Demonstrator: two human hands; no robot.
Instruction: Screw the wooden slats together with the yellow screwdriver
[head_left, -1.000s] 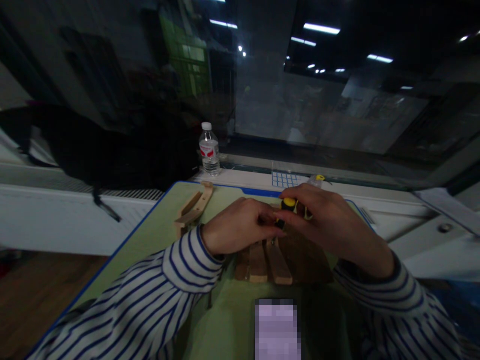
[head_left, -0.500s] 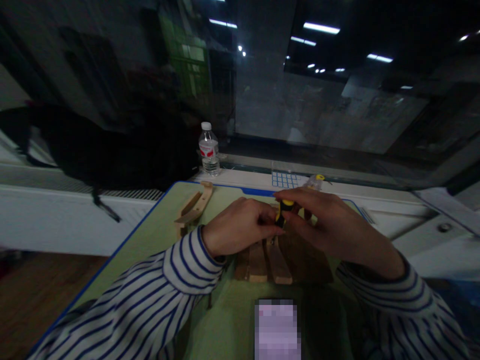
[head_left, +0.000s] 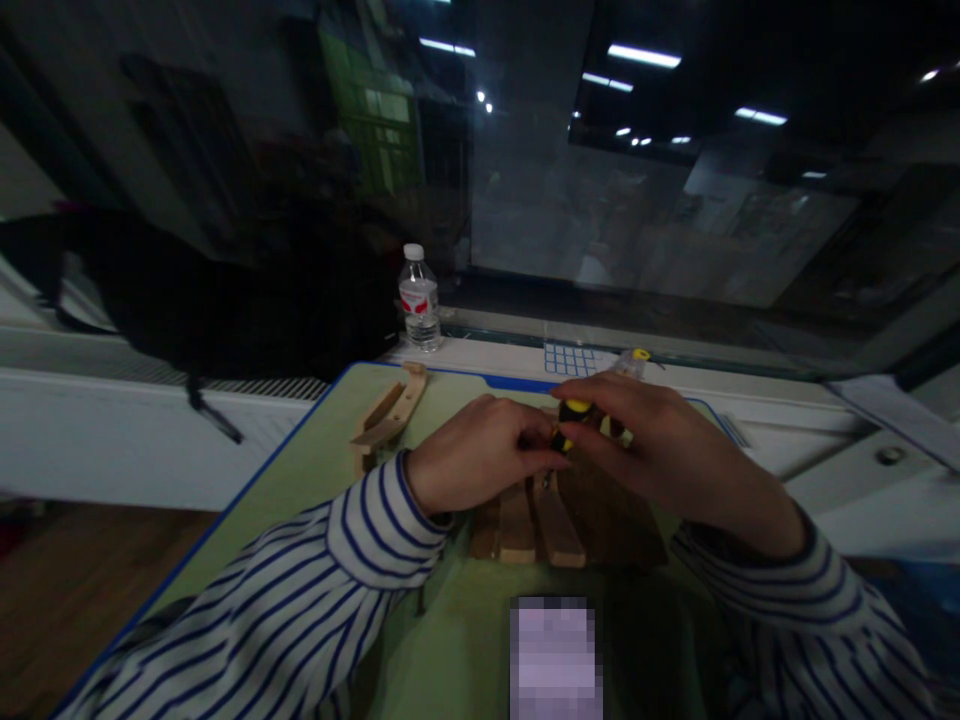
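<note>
A black-and-yellow screwdriver [head_left: 574,410] stands steeply tilted over the wooden pieces. My right hand [head_left: 660,450] is closed on its handle, thumb and fingers around the top. Lower down, my left hand [head_left: 487,450] pinches the same tool near its shaft. Beneath the hands lie two light wooden strips, a left one [head_left: 517,530] and a right one [head_left: 561,530], on a dark brown board [head_left: 615,520]. The tool's tip is too small to make out. A curved wooden assembly with holes [head_left: 394,415] rests on the green table, left of my left hand.
A phone with a blurred screen [head_left: 556,660] lies at the near edge of the green table [head_left: 300,490]. On the sill behind are a water bottle [head_left: 420,305] and a clear bag with a yellow part [head_left: 630,363]. A black bag [head_left: 247,310] sits at the left.
The screwdriver handle has turned slightly between my fingers, with more yellow showing. Both hands keep nearly the same places, and the wooden pieces look unmoved.
</note>
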